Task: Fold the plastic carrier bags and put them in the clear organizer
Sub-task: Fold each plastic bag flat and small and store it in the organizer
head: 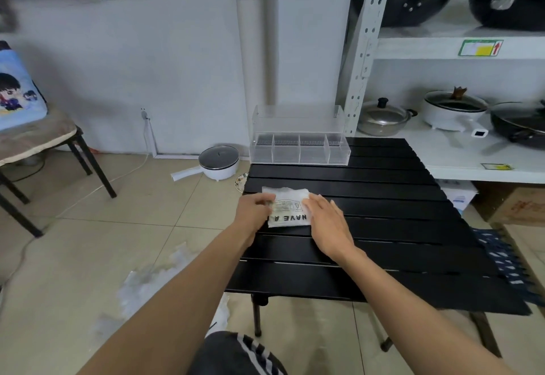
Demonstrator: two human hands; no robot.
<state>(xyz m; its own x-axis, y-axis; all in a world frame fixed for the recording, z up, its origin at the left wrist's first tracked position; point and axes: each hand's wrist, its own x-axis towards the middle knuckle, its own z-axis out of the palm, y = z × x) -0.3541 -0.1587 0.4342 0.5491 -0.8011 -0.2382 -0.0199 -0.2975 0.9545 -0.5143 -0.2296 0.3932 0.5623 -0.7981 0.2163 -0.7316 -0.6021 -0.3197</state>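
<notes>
White plastic, the folded carrier bag (pixel 287 208) is lying near the black slatted table's (pixel 383 227) left edge, well short of the clear organizer (pixel 299 146) at the far edge. Your left hand (pixel 253 210) is pinching its left end; your right hand (pixel 326 224) is pressing flat, fingers straight, hiding the bag's right end.

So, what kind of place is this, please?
Probably a storeroom or test kitchen: a white metal shelf loaded with black pans, a small black folding table, and an electric pot on the tiled floor.
</notes>
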